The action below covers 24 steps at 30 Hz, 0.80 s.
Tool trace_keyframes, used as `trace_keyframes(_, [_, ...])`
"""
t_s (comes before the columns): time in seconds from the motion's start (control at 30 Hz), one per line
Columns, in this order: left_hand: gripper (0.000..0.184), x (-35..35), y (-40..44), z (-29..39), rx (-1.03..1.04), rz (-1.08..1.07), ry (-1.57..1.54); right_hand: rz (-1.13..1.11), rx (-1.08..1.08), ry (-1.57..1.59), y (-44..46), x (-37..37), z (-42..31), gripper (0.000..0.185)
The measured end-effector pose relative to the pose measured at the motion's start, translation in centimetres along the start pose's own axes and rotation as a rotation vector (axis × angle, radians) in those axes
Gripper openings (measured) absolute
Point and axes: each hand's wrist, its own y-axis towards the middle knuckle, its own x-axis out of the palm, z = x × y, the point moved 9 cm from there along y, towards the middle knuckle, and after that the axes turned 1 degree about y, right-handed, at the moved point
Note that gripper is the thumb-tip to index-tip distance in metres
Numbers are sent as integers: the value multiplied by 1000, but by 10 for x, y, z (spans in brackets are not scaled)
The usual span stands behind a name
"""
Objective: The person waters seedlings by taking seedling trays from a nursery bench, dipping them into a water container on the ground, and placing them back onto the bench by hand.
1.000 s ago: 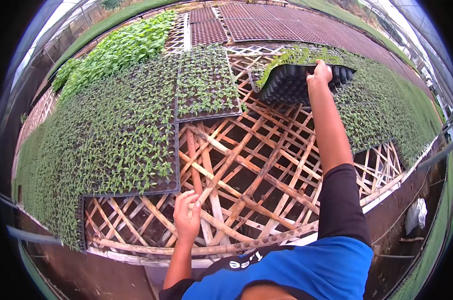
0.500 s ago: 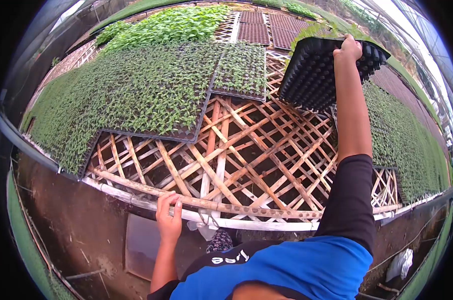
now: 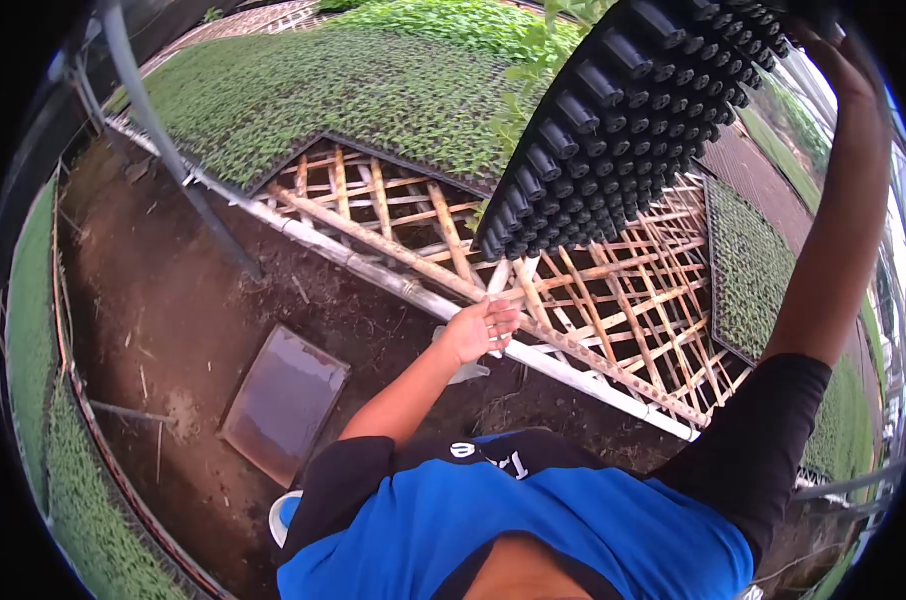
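Note:
High on the right, my right hand [image 3: 828, 55] grips the edge of a black seedling tray [image 3: 623, 120]. The tray is tilted, with the rows of cell bottoms facing me, and green leaves [image 3: 518, 105] show past its left edge. Part of the right hand's fingers is dark and hard to see. My left hand [image 3: 481, 328] is at the front rail [image 3: 403, 255] of the bamboo bench, fingers stretched out and holding nothing. Whether it touches the rail I cannot tell. Below the tray lies the bench's bamboo lattice [image 3: 613, 290].
Trays of small seedlings [image 3: 343, 100] cover the bench at the left, and more seedlings [image 3: 748, 260] stand on the right. Leafier plants [image 3: 463, 25] grow at the back. A brown rectangular slab [image 3: 285, 400] lies on the soil floor. A grey pole [image 3: 158, 110] slants at the left.
The tray has come up and closer, still in my right hand, and shows more of its underside. My left hand has lifted from the rail with fingers extended. The view has turned.

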Motion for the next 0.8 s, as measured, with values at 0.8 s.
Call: trace_keyframes(0.8, [37,-308,-672,19,963,1215,-135,-953,1089,244,-500,547,254,21])
